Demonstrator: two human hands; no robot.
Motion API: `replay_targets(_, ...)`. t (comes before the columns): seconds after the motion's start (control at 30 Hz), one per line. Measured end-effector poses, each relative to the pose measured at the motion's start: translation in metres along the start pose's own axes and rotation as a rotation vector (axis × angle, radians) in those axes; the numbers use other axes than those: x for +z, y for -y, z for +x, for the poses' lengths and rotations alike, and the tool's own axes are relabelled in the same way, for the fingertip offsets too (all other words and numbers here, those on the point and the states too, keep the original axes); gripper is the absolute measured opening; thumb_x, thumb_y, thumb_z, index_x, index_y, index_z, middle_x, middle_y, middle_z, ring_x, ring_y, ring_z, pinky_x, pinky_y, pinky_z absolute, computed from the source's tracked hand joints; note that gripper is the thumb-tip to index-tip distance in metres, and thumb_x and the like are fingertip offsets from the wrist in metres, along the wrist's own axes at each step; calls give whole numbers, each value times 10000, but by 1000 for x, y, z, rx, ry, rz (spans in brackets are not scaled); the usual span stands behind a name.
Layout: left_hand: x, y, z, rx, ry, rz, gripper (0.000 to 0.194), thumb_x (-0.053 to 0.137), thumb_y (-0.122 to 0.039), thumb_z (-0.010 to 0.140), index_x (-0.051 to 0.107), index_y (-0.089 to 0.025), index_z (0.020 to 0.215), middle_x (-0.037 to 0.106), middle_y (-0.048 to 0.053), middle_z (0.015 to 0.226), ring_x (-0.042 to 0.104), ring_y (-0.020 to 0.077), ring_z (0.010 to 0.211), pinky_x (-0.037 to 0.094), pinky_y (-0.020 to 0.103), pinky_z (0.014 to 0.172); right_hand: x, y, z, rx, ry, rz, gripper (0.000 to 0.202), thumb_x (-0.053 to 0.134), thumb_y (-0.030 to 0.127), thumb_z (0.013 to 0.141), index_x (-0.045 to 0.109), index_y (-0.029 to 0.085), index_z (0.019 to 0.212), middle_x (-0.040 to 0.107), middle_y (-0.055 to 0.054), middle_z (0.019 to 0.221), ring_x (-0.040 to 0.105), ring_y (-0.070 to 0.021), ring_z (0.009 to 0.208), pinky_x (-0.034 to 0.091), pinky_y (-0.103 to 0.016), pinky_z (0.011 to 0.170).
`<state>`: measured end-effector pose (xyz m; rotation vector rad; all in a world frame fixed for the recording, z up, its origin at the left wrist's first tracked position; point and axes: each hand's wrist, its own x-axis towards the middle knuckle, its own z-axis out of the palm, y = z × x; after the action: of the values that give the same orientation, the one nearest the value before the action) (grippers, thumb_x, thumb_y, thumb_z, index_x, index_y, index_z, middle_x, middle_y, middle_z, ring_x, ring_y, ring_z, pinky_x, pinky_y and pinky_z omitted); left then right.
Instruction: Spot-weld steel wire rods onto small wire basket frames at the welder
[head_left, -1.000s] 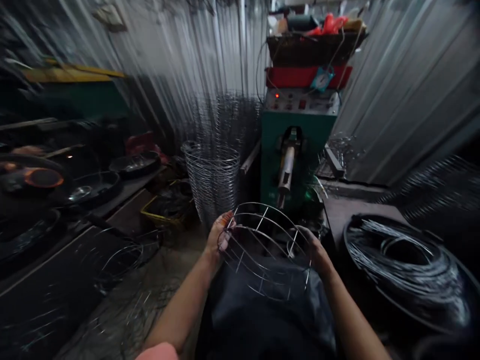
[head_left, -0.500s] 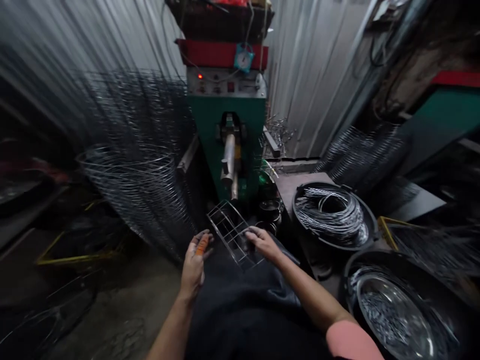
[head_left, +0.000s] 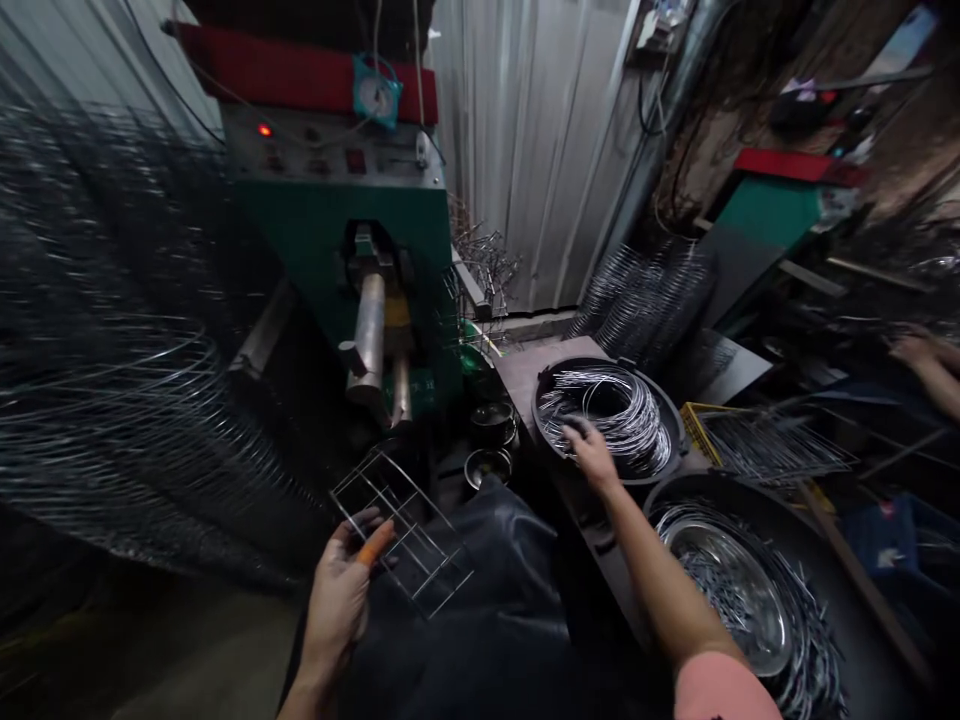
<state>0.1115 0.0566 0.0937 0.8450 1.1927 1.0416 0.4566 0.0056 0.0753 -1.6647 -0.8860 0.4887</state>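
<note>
My left hand [head_left: 341,585], with an orange wrap on one finger, is closed on the left side of a small rectangular wire frame [head_left: 409,535] with crossbars. The frame is tilted above my dark apron. My right hand [head_left: 592,455] is stretched out over the near left rim of a black basin [head_left: 541,425]. Its dark fingertips look apart, close to the coil of wire rings [head_left: 637,425] in the basin. Whether they touch the wire cannot be made out.
Ahead stands a green welding machine [head_left: 300,225] with metal electrodes [head_left: 369,330]. Stacked wire hoops [head_left: 150,400] rise on the left. A second black tub [head_left: 840,560] holds a steel bowl [head_left: 780,630] of small metal pieces. Another person's hand [head_left: 915,348] shows at far right.
My right hand has left the wire frame and moved right to the basin. My left hand has taken hold of the frame. The view has swung to the right.
</note>
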Motion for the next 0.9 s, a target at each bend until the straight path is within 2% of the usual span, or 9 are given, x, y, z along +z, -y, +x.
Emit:
replay_targets(0.07, 2, -2, 3, -12, -14, -4, 534, 797, -305, 422, 592, -177, 899, 572, 18, 879, 538, 128, 698, 437, 197, 498, -46, -18, 29, -20, -240, -144, 381, 548, 394, 719, 598, 131, 989, 630, -128, 1014, 566, -242, 960, 431, -381, 859)
replay_targets(0.13, 6, -4, 5, -15, -32, -4, 530, 798, -283, 394, 601, -173, 874, 580, 18, 884, 539, 124, 685, 429, 195, 491, -86, -33, 56, 45, -452, -339, 381, 544, 337, 706, 596, 104, 1002, 626, -164, 1023, 565, -266, 972, 422, -399, 868)
replay_targets(0.2, 11, -7, 6, -21, -48, -2, 518, 793, -264, 379, 609, -174, 855, 589, 16, 880, 540, 121, 683, 425, 190, 491, -115, -42, 80, 142, -576, -511, 380, 553, 285, 694, 601, 81, 1011, 619, -199, 1032, 558, -293, 996, 411, -412, 872)
replay_targets(0.27, 14, -9, 7, -32, -59, -5, 509, 787, -247, 363, 614, -179, 836, 596, 10, 871, 542, 121, 697, 425, 183, 496, -133, -46, 100, 240, -607, -597, 364, 583, 257, 679, 618, 69, 989, 612, -230, 1035, 547, -319, 1023, 406, -415, 864)
replay_targets(0.37, 17, -10, 8, -53, -77, -1, 502, 775, -228, 340, 613, -190, 814, 603, 5, 886, 548, 131, 731, 425, 180, 493, -144, -48, 120, 349, -575, -598, 246, 658, 236, 623, 662, 79, 811, 644, -237, 903, 572, -347, 974, 430, -397, 795)
replay_targets(0.47, 17, -11, 11, -51, -90, 33, 487, 761, -241, 359, 615, -203, 822, 609, 4, 878, 557, 141, 721, 420, 192, 477, -147, -51, 129, 378, -550, -539, 109, 684, 216, 585, 649, 124, 630, 649, -154, 667, 611, -315, 847, 446, -351, 713)
replay_targets(0.63, 15, -16, 14, -88, -110, 28, 468, 755, -217, 367, 615, -213, 814, 615, 6, 851, 568, 147, 705, 452, 223, 525, -151, -45, 119, 378, -567, -372, 158, 599, 242, 663, 647, 97, 705, 533, -28, 460, 576, -195, 561, 435, -272, 537)
replay_targets(0.8, 9, -15, 18, -52, -125, 31, 430, 734, -198, 378, 621, -213, 793, 612, 8, 880, 560, 160, 814, 453, 212, 577, -159, -4, 94, 292, -608, -197, 318, 430, 355, 798, 578, 110, 939, 408, 65, 445, 414, -97, 367, 375, -214, 388)
replay_targets(0.9, 3, -10, 20, -35, -118, 25, 428, 712, -183, 386, 619, -215, 802, 602, 3, 893, 548, 152, 816, 425, 193, 550, -162, 41, 70, 112, -547, 31, 285, 478, 413, 777, 539, 163, 902, 294, 111, 431, 281, -60, 310, 253, -169, 315)
